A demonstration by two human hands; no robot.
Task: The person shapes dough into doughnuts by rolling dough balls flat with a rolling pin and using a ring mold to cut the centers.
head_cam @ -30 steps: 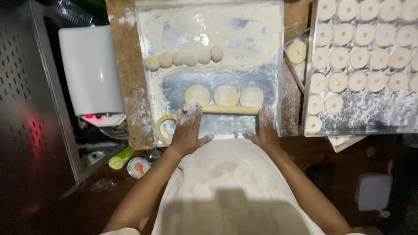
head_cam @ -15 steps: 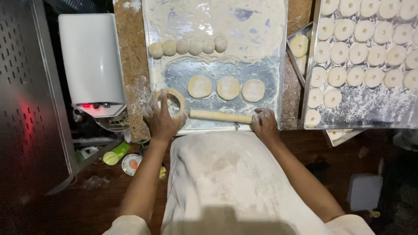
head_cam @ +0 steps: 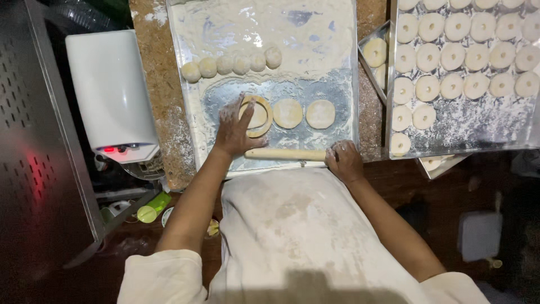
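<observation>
left hand (head_cam: 235,128) presses a ring cutter (head_cam: 256,115) over the leftmost dough disc (head_cam: 256,116) on the floured tray (head_cam: 191,112). right hand (head_cam: 344,160) is curled on the rolling pin (head_cam: 287,153) end. risk: off-centre pressure could cut lopsided; the pin may roll off the near edge.
</observation>
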